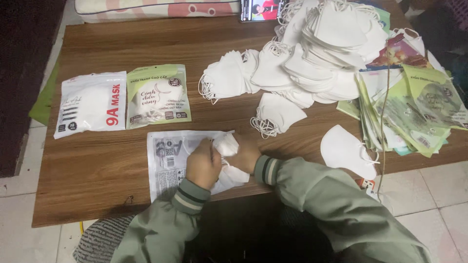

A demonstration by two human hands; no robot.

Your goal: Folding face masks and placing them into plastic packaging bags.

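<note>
On the wooden desk [97, 170], a big pile of white masks [312, 48] and a stack of green pouches [414, 112] lie near, probably as supply. Two filled packs [122, 100] lie aside. At the front edge, left hand [202, 163] and right hand [243, 152] clench folded white masks [226, 146] over a flat pouch [168, 160]. Tiled floor [438, 195] shows around.

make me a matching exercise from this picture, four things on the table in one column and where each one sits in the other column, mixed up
Things:
1. white packet
2. green packet
3. big pile of white masks
4. stack of flat pouches

Places:
a. right edge of the table
b. far side, right of centre
c. far left
d. just right of the white packet

Pairs: 1-c, 2-d, 3-b, 4-a
</note>
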